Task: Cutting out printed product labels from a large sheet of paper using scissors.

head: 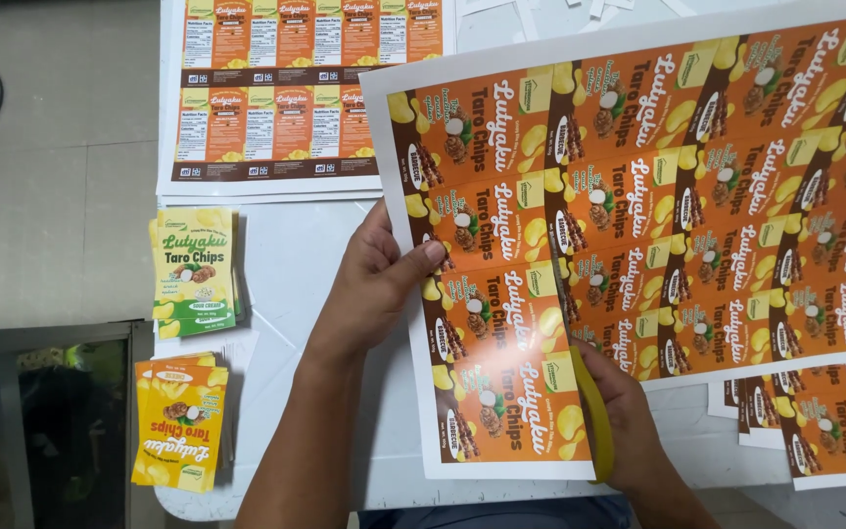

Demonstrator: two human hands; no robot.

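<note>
A large printed sheet [658,196] of orange snack labels lies tilted across the white table [296,255]. My left hand [376,279] pinches the sheet's left edge, thumb on top of a label. My right hand [629,421] is at the sheet's bottom edge, shut on yellow-handled scissors [594,411] that point up along the line between two label columns. The blades are mostly hidden by the sheet and hand.
Another label sheet [276,88] with printed backs lies at the table's far left. A stack of cut yellow-green labels [195,269] and a stack of cut orange labels [178,423] sit near the left edge. More orange sheets [824,421] lie underneath at right.
</note>
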